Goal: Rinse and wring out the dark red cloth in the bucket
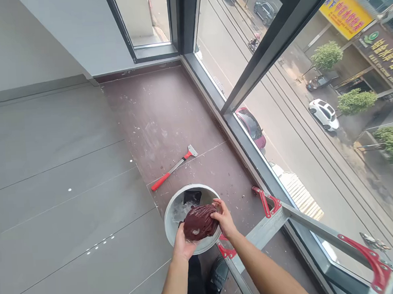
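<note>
Bunched up between both hands is a wet dark red cloth [201, 222], held over a white bucket [170, 210]. My left hand [183, 244] grips the cloth at its lower left side. At the upper right, my right hand [224, 218] has its thumb and fingers closed on the cloth. Inside the bucket there is soapy-looking water and a black object [192, 197] whose kind I cannot make out. Beyond the bucket, a scraper [174, 168] with a red handle and a metal head lies on the brown floor tiles.
A metal ladder [268, 227] with red brackets stands at the right, close to the bucket. Tall windows [245, 73] with dark frames run along the right side, with a street below. Grey floor tiles [70, 216] extend to the left, and my shoe [219, 272] shows below the bucket.
</note>
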Tool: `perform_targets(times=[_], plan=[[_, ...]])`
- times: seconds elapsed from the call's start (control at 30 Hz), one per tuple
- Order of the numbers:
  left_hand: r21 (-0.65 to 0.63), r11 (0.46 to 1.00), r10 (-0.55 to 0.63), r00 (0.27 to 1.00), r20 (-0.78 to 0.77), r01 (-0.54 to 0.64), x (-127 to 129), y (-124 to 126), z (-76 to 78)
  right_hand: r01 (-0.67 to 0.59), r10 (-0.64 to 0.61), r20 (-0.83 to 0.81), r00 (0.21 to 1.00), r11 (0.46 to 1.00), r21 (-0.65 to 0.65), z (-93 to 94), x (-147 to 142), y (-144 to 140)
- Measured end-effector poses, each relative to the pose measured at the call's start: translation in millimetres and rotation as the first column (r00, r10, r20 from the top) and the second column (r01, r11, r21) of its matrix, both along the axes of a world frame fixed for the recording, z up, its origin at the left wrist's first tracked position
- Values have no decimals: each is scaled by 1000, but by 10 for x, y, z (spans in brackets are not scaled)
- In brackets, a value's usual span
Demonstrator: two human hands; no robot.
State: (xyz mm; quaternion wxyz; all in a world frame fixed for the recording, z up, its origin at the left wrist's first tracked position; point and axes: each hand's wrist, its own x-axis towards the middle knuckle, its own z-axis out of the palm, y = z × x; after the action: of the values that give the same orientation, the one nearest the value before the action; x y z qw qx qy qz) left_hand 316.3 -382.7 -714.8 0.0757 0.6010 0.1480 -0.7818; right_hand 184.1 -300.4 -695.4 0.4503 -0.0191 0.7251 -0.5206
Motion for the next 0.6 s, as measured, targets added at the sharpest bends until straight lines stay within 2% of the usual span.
perform_targets(times=[0.07, 0.17, 0.27, 0.37, 0.43, 0.5, 0.6], plan=[[26, 999, 21, 997, -80, -19, -8, 2, 172, 59, -58, 126, 990, 998, -3, -182, 10, -51], [104, 995, 31, 983, -181, -12, -35, 22, 356, 23, -9, 343, 939, 999, -38, -336, 156, -136], [127, 991, -15, 976, -217, 43, -45, 41, 424, 36, 54, 494, 868, 984, -172, -363, 226, -217], [91, 986, -117, 974, -196, 137, -24, 12, 441, 76, 132, 622, 772, 952, -296, -373, 133, -275], [52, 975, -202, 957, -206, 217, -6, -28, 455, 12, 144, 619, 772, 970, -241, -397, 31, -319], [3, 948, -310, 925, -221, 318, 0, -62, 474, -97, 153, 557, 816, 987, -128, -433, -59, -380], [-134, 865, -502, 845, -185, 484, -25, -74, 476, -254, 240, 497, 834, 966, -40, -504, -137, -489]])
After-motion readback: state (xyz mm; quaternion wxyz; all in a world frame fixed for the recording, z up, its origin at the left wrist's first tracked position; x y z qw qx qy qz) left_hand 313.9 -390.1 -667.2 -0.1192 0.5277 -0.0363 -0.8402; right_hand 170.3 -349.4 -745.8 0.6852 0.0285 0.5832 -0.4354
